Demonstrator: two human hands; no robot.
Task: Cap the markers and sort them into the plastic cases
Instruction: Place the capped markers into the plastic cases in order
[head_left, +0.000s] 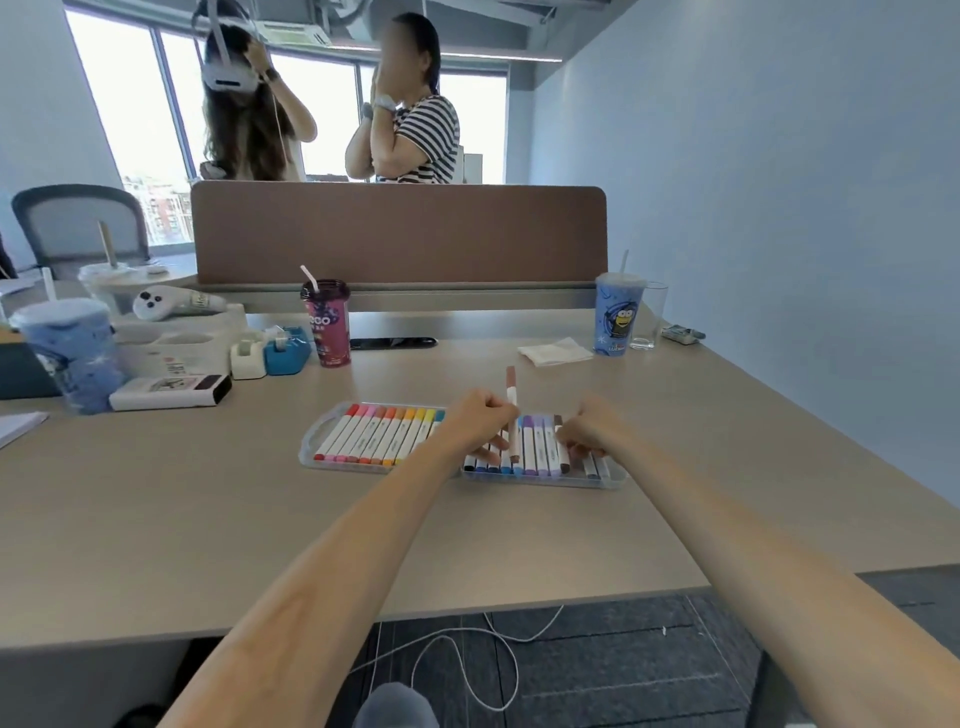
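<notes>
Head view: left hand (480, 418) pinches a brown-capped marker (513, 434) near-upright, lower end down among the row in the right case (618, 482), between the blues and the purples. Right hand (584, 428) lies at the 3 o'clock end of that case, fingers curled down onto the markers there; can't tell whether it grips one or only presses. Left case (306, 457) touches it at 9 o'clock and holds the reds through yellows. Both cases sit mid-table (519, 545). Risks, my read: the row looks tightly packed, so pushing the marker in at that angle could wedge it across its neighbours or lever one out of place. The case looks light, so it could skate if the right hand lifts off. Another brown cap lies further toward 3 o'clock, so this spot may be the wrong colour slot. I can't confirm the caps are fully seated, so one could pop off when pressed. Writing: the barrel print is too small to read. Purple cup (326, 325) at 11 o'clock shows what looks like "CCO", the rest hidden. Blue cup (618, 317) at 1 o'clock has a yellow cartoon figure, the text under it illegible. White box (171, 389) at 9 o'clock has an unreadable label.
</notes>
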